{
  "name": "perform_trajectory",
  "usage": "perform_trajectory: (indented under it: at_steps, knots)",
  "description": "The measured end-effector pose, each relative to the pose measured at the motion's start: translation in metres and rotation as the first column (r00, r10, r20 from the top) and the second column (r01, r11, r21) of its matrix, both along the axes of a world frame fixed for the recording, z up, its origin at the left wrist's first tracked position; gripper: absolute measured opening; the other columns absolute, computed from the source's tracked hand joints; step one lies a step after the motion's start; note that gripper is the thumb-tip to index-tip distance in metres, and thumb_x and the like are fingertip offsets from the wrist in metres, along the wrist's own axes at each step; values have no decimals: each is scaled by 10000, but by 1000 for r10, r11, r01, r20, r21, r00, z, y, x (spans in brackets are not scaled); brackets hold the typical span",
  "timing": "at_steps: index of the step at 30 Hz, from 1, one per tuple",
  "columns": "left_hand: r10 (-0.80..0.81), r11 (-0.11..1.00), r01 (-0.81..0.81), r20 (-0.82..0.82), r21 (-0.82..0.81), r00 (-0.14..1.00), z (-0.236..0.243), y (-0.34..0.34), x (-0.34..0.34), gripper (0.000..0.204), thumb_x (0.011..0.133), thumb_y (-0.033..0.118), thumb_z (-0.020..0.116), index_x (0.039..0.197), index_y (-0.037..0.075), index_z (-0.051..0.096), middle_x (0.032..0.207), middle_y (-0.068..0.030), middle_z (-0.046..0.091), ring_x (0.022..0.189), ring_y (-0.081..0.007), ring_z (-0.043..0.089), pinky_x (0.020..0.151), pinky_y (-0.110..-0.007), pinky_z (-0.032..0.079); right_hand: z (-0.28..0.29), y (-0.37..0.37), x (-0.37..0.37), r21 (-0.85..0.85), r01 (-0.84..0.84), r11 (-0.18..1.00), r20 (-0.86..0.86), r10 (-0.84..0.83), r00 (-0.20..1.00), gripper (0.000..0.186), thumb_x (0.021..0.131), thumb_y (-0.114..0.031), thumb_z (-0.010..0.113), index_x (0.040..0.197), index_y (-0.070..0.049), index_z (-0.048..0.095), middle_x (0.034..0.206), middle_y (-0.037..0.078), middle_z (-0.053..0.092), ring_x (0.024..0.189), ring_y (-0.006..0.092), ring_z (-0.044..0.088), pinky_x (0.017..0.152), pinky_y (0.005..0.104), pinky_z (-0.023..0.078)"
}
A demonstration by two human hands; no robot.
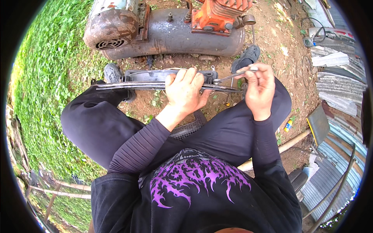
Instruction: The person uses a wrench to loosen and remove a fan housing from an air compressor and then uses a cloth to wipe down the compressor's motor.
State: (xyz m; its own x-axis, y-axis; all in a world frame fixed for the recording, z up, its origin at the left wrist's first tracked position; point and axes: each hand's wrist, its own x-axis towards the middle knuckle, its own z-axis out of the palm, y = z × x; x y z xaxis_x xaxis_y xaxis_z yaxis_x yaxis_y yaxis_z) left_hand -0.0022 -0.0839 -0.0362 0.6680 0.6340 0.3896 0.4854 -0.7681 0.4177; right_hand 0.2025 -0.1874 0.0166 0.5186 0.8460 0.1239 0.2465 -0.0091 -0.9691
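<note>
My left hand (185, 89) is closed over the middle of a long, dark, flat assembly (143, 77) lying crosswise between my knees, with long bars along its near side. My right hand (259, 89) pinches a silver metal tool (229, 77), apparently a wrench, whose lower end reaches a fitting at the assembly's right end. A thin rod hangs below that end; what it belongs to is unclear.
An air compressor with a rusty grey tank (175, 44) and orange pump (210, 19) stands just beyond my feet. Grass (42, 97) spreads along the left. Corrugated sheets (336, 89), a dark board (316, 126), a pole (289, 144) and a small yellow bottle (288, 125) lie at the right.
</note>
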Motion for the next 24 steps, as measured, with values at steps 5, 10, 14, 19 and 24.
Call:
perform_trajectory:
  at_steps: [5, 10, 14, 19, 24]
  knots:
    - [8, 1000, -8, 17, 15, 1000, -1, 0, 0, 489, 579, 373, 877, 950, 153, 645, 1039, -32, 626, 930, -230, 602, 779, -422, 375, -3, -9, 15, 110, 75, 991, -186, -53, 981, 132, 1068, 19, 554, 1179, -2, 487, 1022, 142, 690, 934, 229, 737, 871, 399, 646]
    - [35, 999, -36, 18, 29, 999, 0, 0, 4, 456, 529, 391, 893, 820, 181, 612, 970, -7, 611, 913, -222, 613, 787, -406, 360, -14, -16, 11, 128, 66, 990, -287, -27, 958, 123, 1071, 14, 549, 1159, -9, 465, 1036, 144, 677, 947, 248, 740, 885, 424, 653]
    - [29, 999, -29, 5, 26, 1000, 1, 0, 2, 452, 537, 393, 894, 823, 180, 615, 976, -5, 613, 910, -222, 615, 789, -409, 363, -12, -14, 10, 123, 15, 992, -208, 11, 978, 117, 1080, -23, 557, 1136, -8, 456, 1037, 164, 686, 943, 251, 744, 866, 397, 642]
    - [26, 999, -25, -8, 21, 1000, 2, -1, 2, 450, 544, 389, 895, 839, 177, 629, 1004, -17, 629, 932, -227, 625, 794, -414, 366, -3, -16, 1, 97, -5, 995, -44, 9, 999, 116, 1067, -3, 572, 1107, 9, 465, 984, 162, 708, 918, 232, 754, 832, 329, 605]
    - [29, 999, -29, 8, 35, 1000, -1, -2, 2, 461, 538, 384, 899, 852, 171, 637, 1032, -31, 639, 960, -234, 632, 801, -416, 370, 10, -6, -19, 17, 57, 998, 41, -58, 997, 115, 1054, -9, 599, 1081, 12, 489, 950, 135, 709, 905, 209, 753, 809, 299, 587]
